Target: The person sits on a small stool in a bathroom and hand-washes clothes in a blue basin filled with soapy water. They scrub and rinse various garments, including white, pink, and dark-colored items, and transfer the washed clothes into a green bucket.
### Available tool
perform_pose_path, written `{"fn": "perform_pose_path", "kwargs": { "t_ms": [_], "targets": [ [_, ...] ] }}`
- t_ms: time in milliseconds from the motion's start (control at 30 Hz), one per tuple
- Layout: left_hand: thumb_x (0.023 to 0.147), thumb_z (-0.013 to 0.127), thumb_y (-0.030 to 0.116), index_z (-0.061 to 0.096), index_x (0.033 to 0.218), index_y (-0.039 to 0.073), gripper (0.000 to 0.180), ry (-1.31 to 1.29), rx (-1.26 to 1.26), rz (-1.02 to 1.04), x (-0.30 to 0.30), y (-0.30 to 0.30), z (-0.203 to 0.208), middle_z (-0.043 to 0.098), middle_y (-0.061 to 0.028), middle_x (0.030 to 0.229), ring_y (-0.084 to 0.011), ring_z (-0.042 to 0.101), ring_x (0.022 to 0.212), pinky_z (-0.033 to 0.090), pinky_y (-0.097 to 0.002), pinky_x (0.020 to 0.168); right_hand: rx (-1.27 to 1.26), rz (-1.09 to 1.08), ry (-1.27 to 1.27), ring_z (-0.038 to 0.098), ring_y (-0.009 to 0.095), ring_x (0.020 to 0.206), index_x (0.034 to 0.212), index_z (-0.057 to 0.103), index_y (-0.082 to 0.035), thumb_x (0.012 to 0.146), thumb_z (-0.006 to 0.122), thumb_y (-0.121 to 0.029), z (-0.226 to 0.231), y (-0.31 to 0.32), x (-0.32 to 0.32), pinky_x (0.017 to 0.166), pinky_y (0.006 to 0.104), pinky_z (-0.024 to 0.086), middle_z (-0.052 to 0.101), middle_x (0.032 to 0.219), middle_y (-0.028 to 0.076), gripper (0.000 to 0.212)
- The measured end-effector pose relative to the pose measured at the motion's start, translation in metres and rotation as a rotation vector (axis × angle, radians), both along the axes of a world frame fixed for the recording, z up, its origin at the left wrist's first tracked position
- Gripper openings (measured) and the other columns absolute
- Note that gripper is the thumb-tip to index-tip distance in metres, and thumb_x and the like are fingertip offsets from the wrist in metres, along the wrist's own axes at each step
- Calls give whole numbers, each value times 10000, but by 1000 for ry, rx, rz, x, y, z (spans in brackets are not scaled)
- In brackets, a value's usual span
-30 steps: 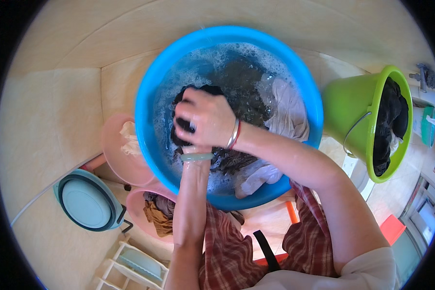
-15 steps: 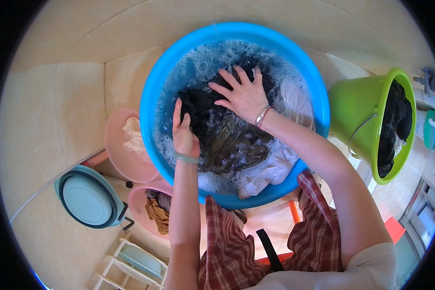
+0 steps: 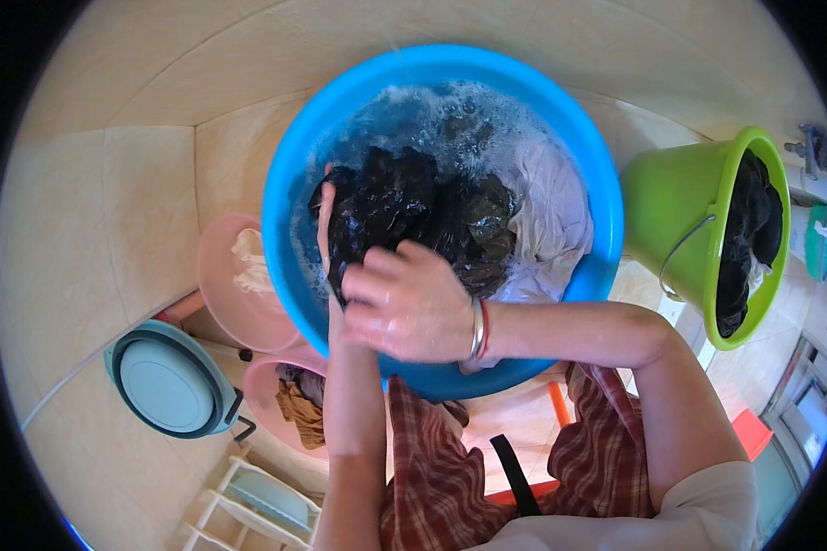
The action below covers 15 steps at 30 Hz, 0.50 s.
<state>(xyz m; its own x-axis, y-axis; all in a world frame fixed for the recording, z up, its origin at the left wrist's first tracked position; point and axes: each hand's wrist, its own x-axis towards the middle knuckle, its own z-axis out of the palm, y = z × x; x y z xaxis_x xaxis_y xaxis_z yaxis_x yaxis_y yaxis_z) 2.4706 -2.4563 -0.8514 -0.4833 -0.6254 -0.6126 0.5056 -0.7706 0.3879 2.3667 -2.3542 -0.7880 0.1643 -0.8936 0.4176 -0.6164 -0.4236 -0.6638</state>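
Black wet cloth (image 3: 386,207) is clamped in both hands: right hand (image 3: 409,303) should rub it firmly against the left hand (image 3: 326,216) over the blue basin (image 3: 285,184).

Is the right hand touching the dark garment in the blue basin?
Touching. Head view: right hand presses onto the wet dark garment, fingers on the cloth, no gap visible.

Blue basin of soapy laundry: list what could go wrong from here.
1. The dark garment lies against the white cloth in the same suds; dye might bleed.
2. The blue basin is full and foamy; rubbing by the right hand could slop water out.
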Motion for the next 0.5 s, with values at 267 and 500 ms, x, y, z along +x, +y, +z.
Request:
{"fn": "perform_pose_path", "kwargs": {
  "t_ms": [267, 500],
  "targets": [
    [991, 475, 384, 483, 1338, 78, 463, 21, -12, 83, 17, 25, 16, 558, -84, 1225, -230, 523, 1158, 410, -374, 1033, -264, -124, -47, 524, 161, 854, 848, 647, -235, 699, 689, -279, -5, -7, 20, 636, 329, 398, 557, 942, -55, 161],
    [978, 487, 336, 489, 1314, 78, 424, 73, -43, 156, 17, 31, -21, 546, -64, 1171, -200, 507, 1148, 404, -343, 1024, -322, -143, -198, 520, 169, 711, 709, 576, -191, 681, 754, -304, -15, -34, 9, 496, 280, 418, 500, 824, -12, 212]
  ]
}}
